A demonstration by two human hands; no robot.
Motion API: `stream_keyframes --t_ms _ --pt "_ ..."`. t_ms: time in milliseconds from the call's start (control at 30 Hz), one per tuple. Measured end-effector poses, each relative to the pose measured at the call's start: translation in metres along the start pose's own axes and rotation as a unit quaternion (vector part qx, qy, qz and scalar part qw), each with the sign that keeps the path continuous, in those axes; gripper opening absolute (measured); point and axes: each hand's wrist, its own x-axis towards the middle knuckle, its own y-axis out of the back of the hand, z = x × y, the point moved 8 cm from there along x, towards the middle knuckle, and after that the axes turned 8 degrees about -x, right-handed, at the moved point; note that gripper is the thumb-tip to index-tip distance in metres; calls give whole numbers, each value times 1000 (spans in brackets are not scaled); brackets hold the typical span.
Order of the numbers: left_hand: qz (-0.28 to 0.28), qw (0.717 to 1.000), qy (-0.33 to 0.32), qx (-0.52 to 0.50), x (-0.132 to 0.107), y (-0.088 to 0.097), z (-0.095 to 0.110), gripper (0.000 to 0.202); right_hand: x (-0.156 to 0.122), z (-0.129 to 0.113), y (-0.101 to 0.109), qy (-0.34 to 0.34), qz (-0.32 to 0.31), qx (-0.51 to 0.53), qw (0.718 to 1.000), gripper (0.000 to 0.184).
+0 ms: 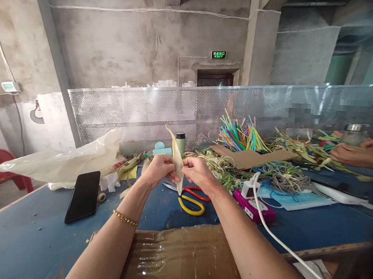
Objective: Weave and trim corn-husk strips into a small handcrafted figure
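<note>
A pale, dry corn husk stands upright between my two hands, its pointed tip curling up to the left. My left hand is closed in a pinch on the husk's left edge. Opposite it, my right hand pinches the other edge with thumb and fingers. Just below and behind the hands, scissors with one red and one yellow handle lie on the blue table. Beneath my forearms is a taped cardboard box. A green bottle stands behind the husk.
A phone and plastic bag lie left. On the right are a purple power strip, white cable, blue mask and husk strips. Colourful stems stand before a perforated panel. Another person's hands work far right.
</note>
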Motion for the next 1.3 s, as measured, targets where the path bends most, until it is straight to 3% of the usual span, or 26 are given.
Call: stream_keyframes --t_ms 200,333,433,533,600,700,833,1033,1167,1300 --pt "55 997 -16 50 2 0 -1 18 -4 -4 -6 -11 -33 35 999 8" --pt "23 998 -25 46 1 -3 4 11 -4 -5 -5 -23 -27 48 998 9" --pt "15 999 -25 46 -1 1 5 22 -3 -4 -4 -24 -14 41 999 13" --pt "43 998 -45 32 -1 9 6 29 -3 -2 0 -38 11 61 997 20" --pt "78 994 -69 26 -1 16 9 28 -3 0 -3 -51 -7 66 996 18" --pt "123 987 -101 35 -1 22 13 28 -2 0 -10 -18 -39 19 999 21" --pt "142 980 -133 32 -1 22 17 35 4 0 -12 61 0 -45 997 27" --pt "196 967 -158 32 0 32 13 36 0 -7 -22 79 -80 32 993 14" --pt "236 941 -203 134 -5 34 22 39 -6 -20 -23 85 -100 64 989 10" --pt "288 889 -250 254 -18 29 39 38 -5 -16 -27 47 -59 15 997 5"
